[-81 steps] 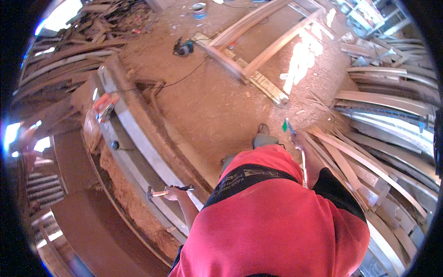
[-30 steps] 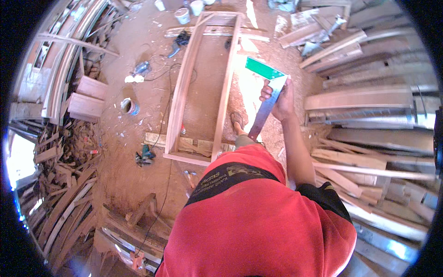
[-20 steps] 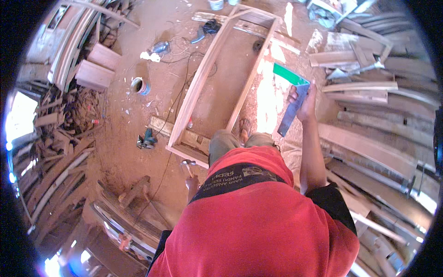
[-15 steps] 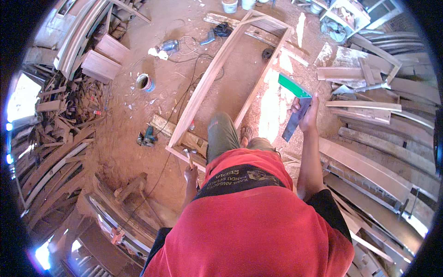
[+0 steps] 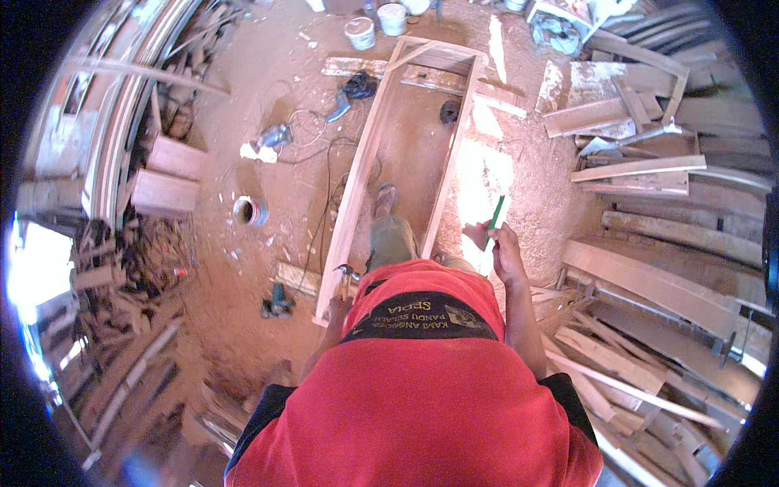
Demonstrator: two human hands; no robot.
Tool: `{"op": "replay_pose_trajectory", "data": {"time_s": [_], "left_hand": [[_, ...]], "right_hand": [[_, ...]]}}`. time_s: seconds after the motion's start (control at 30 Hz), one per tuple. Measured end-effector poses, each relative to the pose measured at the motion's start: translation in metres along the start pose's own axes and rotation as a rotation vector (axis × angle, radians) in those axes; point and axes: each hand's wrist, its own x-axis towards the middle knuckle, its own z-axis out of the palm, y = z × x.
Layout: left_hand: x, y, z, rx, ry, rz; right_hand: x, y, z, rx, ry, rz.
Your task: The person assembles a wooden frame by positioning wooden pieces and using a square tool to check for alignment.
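My right hand (image 5: 508, 253) is closed on a try square (image 5: 497, 213) with a green part, turned nearly edge-on over the sunlit ground. Low at my left side, my left hand (image 5: 339, 307) grips a hammer (image 5: 349, 271) with its metal head uppermost. A long rectangular wooden frame (image 5: 362, 180) lies on the ground in front of me, its near left corner beside my left hand. One of my feet (image 5: 385, 200) stands inside the frame.
Left of the frame are a power tool (image 5: 278, 300), another corded tool (image 5: 274, 136), loose cables and a bucket (image 5: 250, 212). Scrap wood (image 5: 130, 260) is heaped at far left. Boards (image 5: 649, 280) are stacked along the right. White buckets (image 5: 360, 33) stand beyond the frame.
The try square has turned from broadside to nearly edge-on and come lower and closer to my body. My left foot now shows inside the frame. My view has shifted.
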Motion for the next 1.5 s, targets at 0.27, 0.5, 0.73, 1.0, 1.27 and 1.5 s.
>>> {"op": "replay_pose_trajectory", "data": {"time_s": [0.27, 0.5, 0.73, 1.0, 1.27, 1.5], "left_hand": [[0.207, 0.139, -0.089, -0.013, -0.32, -0.051], [0.391, 0.273, -0.239, 0.507, -0.097, 0.61], [0.387, 0.408, -0.247, 0.405, -0.195, 0.558], [0.364, 0.447, -0.179, 0.883, -0.425, 0.945], [0.293, 0.505, -0.062, 1.443, -0.378, 1.128], [0.268, 0.468, 0.146, 1.526, -0.295, 1.642]], "right_hand": [[0.078, 0.057, 0.014, -0.107, 0.517, -0.141], [0.09, 0.044, 0.105, -0.1, 0.887, -0.097], [0.083, 0.077, 0.137, 0.231, 1.043, 0.177], [0.043, 0.105, 0.174, 0.512, 1.192, 0.196], [0.02, 0.261, 0.216, 0.826, 1.442, 0.116], [0.069, 0.407, 0.209, 0.784, 1.684, 0.125]]}}
